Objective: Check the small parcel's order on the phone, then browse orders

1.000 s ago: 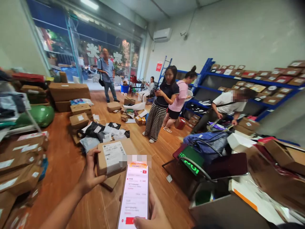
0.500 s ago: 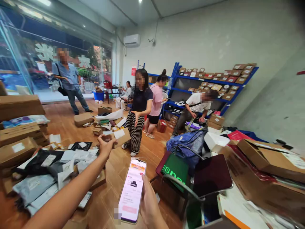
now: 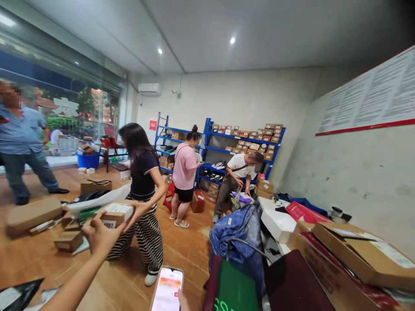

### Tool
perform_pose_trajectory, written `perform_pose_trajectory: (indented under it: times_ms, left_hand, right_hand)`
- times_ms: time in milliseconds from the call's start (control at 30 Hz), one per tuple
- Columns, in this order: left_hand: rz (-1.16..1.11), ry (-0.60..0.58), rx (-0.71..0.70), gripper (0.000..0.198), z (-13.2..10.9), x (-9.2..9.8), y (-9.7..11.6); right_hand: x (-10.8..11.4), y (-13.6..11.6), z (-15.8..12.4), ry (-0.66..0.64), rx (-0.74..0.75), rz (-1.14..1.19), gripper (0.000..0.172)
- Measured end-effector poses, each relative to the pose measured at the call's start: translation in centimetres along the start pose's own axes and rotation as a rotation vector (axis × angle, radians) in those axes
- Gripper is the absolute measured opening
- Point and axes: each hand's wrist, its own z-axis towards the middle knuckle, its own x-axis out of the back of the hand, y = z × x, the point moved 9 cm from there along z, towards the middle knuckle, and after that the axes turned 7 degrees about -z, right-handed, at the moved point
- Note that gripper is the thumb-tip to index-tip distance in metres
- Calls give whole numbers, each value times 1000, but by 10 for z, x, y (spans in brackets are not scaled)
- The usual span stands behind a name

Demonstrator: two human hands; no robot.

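Left hand pinches box; other person's hand beyond touches it: handover seemingly begun, unfinished. Right hand grips phone.

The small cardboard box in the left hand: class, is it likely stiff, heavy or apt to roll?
The small cardboard box is probably fairly stiff, since its edges look straight. Its flat sides suggest sliding rather than rolling. It may be light, being small beside the left hand, though its contents are hidden.

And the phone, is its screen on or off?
On: the phone shows a brightly lit screen, glowing white and orange.
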Motion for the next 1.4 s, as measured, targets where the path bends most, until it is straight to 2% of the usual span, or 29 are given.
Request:
perform_pose_trajectory:
  times_ms: [100, 167, 200, 267, 300, 333, 367, 433, 500, 600, 733, 867, 967, 1067, 1167, 1267, 1400]
  left_hand:
    - [18, -100, -54, 92, 39, -20, 11]
    - [-42, -249, -11, 94, 44, -41, 11]
    - [-101, -379, 31, 90, 36, -56, 9]
    - [-200, -678, 147, 62, 2, -82, 1]
    - [-271, -859, 253, 56, -24, -93, -6]
    - [-496, -1178, 543, 60, -68, -107, -12]
    - [-678, -1374, 746, 65, -101, -109, -10]
    - [-871, -1502, 917, 67, -130, -105, -9]
    - [-965, -1472, 942, 65, -130, -104, -10]
    - [-1014, -1393, 960, 63, -115, -107, -13]
    - [-954, -1358, 1043, 69, -106, -116, -15]
    - [-904, -1344, 1038, 77, -102, -129, -15]
    - [-888, -1384, 1005, 74, -101, -142, -10]
    - [-855, -1383, 985, 69, -101, -154, -9]
    - [-847, -1370, 971, 74, -101, -166, -6]
    - [-853, -1381, 945, 80, -104, -177, -2]
    - [-888, -1333, 929, 77, -103, -187, -1]
  right_hand:
    - [-14, -4, 26, 72, -25, 36, 48]
    - [-27, -5, 37, 106, -53, 80, 51]
    - [-34, -7, 43, 119, -57, 101, 52]
    - [-47, -13, 55, 145, -32, 132, 53]
    - [-52, -17, 62, 161, -3, 140, 53]
    - [-56, -21, 69, 177, 28, 139, 52]
    - [-60, -24, 77, 193, 57, 132, 52]
    - [-64, -27, 90, 220, 93, 101, 50]
    - [-66, -29, 102, 238, 105, 65, 49]
    - [-70, -29, 114, 248, 90, 78, 49]
    - [-72, -35, 125, 273, 86, 65, 51]
    - [-77, -43, 138, 198, 67, 69, 54]
    - [-73, -58, 148, 190, 95, 3, 52]
    - [-68, -87, 156, 184, 213, -165, 47]
    - [-64, -110, 164, 147, 270, -259, 41]
    - [-59, -120, 175, 106, 254, -245, 37]
    - [-61, -123, 191, 24, 209, -218, 36]
